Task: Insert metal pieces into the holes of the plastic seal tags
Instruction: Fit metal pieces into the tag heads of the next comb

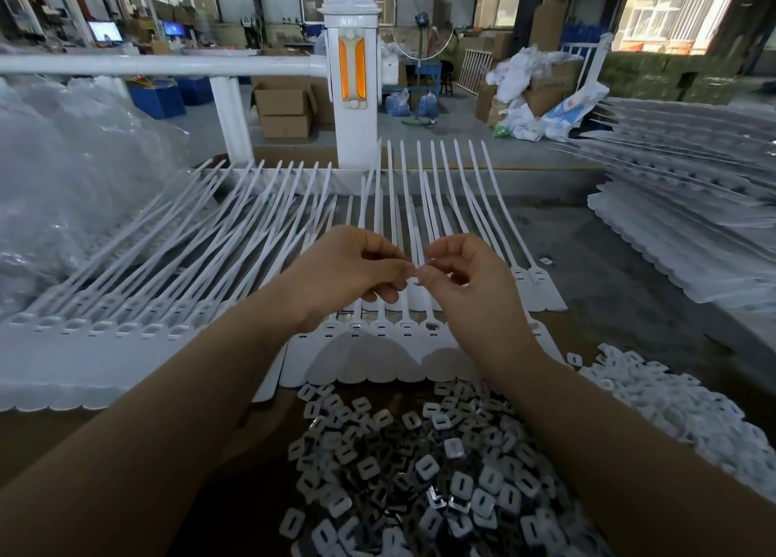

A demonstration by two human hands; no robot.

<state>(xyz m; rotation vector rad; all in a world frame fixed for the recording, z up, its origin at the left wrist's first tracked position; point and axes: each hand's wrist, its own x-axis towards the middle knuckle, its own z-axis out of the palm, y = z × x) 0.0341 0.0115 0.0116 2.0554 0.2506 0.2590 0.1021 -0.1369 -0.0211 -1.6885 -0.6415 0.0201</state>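
Note:
Both my hands hover above a row of white plastic seal tags lying side by side on the table, their long tails pointing away from me. My left hand and my right hand meet fingertip to fingertip, pinching a small pale piece between them; it is too small to tell apart clearly. One tag in the row shows a dark metal piece in its hole. A heap of small square metal pieces and white caps lies close in front of me.
More seal tags lie in a row on the left, and stacked tags fill the right. White caps are piled at right. Clear plastic bags bulge at far left. A white post and rail stand behind the table.

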